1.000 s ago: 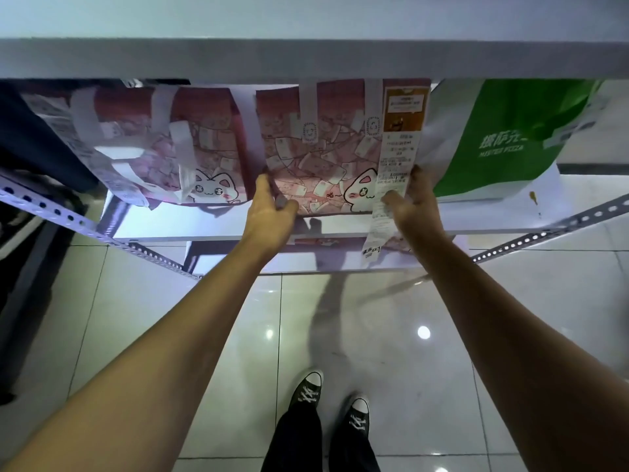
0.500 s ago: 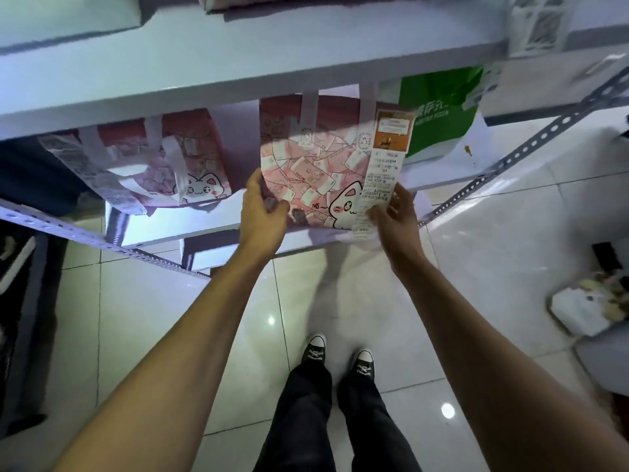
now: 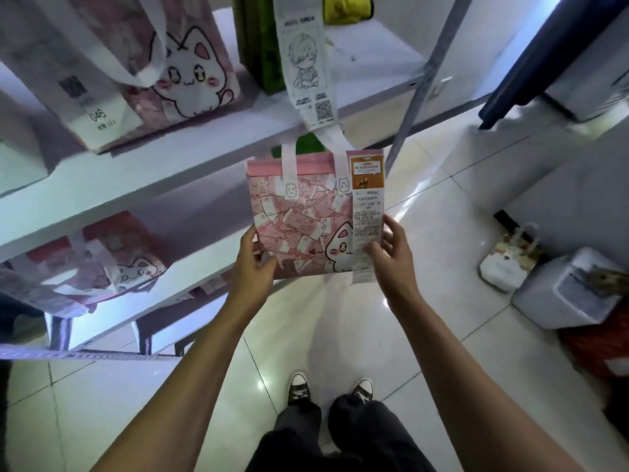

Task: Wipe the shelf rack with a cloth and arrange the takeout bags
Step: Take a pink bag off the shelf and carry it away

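Head view, near to far. At 6 o'clock, two black-and-white sneakers (image 3: 328, 390) and dark trousers stand on the glossy tiled floor (image 3: 340, 318). Both bare forearms reach up toward the centre. The left hand (image 3: 250, 267) grips the lower left corner of a pink takeout bag (image 3: 299, 219), thumb across its front face; the right hand (image 3: 391, 257) holds the lower right edge, thumb pressing the long white receipt (image 3: 366, 233) that hangs down the bag's right side, the other fingers loosely spread beside it. The bag is held upright in the air, just in front of the shelf rack (image 3: 170, 172), with its cat print facing the camera and an orange label (image 3: 367, 170) at its top right corner. At 9 o'clock, a second pink cat bag (image 3: 102, 267) lies on the lower shelf. At 11 o'clock, a larger pink cat bag (image 3: 190, 63) stands on the upper shelf, with a green bag (image 3: 258, 46) at 12 o'clock and a printed paper strip (image 3: 306, 63) hanging before it. At 3 o'clock, a white bin (image 3: 571, 294) and a small white bag (image 3: 507, 264) sit on the floor
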The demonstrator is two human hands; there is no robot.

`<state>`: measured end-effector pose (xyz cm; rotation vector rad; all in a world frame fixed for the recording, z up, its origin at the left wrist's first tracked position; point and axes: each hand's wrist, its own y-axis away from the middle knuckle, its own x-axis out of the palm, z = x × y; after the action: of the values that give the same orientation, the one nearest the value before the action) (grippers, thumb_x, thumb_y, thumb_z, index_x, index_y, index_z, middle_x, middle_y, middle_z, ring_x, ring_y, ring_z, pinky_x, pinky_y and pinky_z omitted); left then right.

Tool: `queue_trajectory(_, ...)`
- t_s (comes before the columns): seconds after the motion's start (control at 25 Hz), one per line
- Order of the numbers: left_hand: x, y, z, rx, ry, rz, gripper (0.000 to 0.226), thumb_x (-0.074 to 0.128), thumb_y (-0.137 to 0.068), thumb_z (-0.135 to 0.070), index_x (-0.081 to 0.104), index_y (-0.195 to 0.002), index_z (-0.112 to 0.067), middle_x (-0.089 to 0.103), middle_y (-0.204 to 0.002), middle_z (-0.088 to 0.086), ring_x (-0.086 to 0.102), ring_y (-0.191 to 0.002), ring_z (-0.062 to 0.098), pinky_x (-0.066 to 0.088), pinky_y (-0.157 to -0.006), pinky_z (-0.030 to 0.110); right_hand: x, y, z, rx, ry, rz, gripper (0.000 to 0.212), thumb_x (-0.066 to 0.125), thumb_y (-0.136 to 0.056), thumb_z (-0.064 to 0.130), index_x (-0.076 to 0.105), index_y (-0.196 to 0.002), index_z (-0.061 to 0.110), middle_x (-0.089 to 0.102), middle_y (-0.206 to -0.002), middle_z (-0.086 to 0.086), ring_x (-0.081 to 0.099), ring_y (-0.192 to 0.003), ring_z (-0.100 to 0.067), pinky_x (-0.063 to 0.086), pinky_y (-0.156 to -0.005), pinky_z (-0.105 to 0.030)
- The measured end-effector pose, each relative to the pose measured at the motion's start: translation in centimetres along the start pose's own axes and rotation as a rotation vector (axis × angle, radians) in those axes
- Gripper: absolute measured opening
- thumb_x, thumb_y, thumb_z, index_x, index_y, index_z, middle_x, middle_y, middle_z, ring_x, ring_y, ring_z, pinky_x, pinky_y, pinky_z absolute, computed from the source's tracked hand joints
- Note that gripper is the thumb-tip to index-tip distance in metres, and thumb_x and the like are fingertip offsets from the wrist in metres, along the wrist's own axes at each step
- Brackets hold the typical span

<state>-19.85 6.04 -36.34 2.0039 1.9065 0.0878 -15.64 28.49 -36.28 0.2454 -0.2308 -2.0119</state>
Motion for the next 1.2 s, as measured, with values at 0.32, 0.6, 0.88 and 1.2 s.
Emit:
queue_trajectory(0.32,15.2,-0.5,-7.1,0.110,-0.047,0.190,0.057,0.061,-0.097,-0.015,0.037,-0.146,-0.034,0.060,-0.121,-0.012,0.060,-0.108,0.012,0.056,-0.092,0.047,-15.4,-2.4,2.8,-0.026,-0.132,-0.240,0.053,0.052,-0.098,0.003,0.046,-0.144,0.029,0.063,-0.120,0.009,0.061,-0.112,-0.010,0.053,-0.070,-0.023)
queue_trajectory(0.6,33.3,0.3,-13.5,0.276,-0.052,0.321,0.058,0.059,-0.095,-0.015,0.038,-0.142,-0.041,0.057,-0.113,-0.018,0.059,-0.111,0.011,0.054,-0.078,0.025,-32.6,-5.7,6.0,-0.113,-0.176,-0.404,0.053,0.054,-0.099,0.006,0.047,-0.146,0.029,0.065,-0.121,0.008,0.064,-0.108,-0.006,0.054,-0.072,-0.022)
queue_trajectory(0.88,49.0,1.8,-20.2,0.359,-0.052,0.477,0.056,0.058,-0.099,-0.027,0.032,-0.149,-0.036,0.053,-0.131,-0.002,0.056,-0.115,0.015,0.057,-0.078,0.025,-47.5,-8.2,9.0,-0.190,-0.195,-0.575,0.052,0.053,-0.098,0.003,0.050,-0.143,0.030,0.068,-0.119,0.014,0.068,-0.099,0.005,0.056,-0.071,-0.017)
queue_trajectory(1.2,66.4,-1.0,-29.9,0.448,0.022,0.624,0.052,0.062,-0.097,-0.035,0.038,-0.143,-0.031,0.056,-0.130,-0.008,0.056,-0.115,0.003,0.054,-0.082,0.020,-61.8,-15.7,14.6,-0.260,-0.246,-0.736,0.052,0.054,-0.100,0.008,0.049,-0.146,0.031,0.069,-0.125,0.006,0.068,-0.111,-0.014,0.059,-0.090,-0.039)
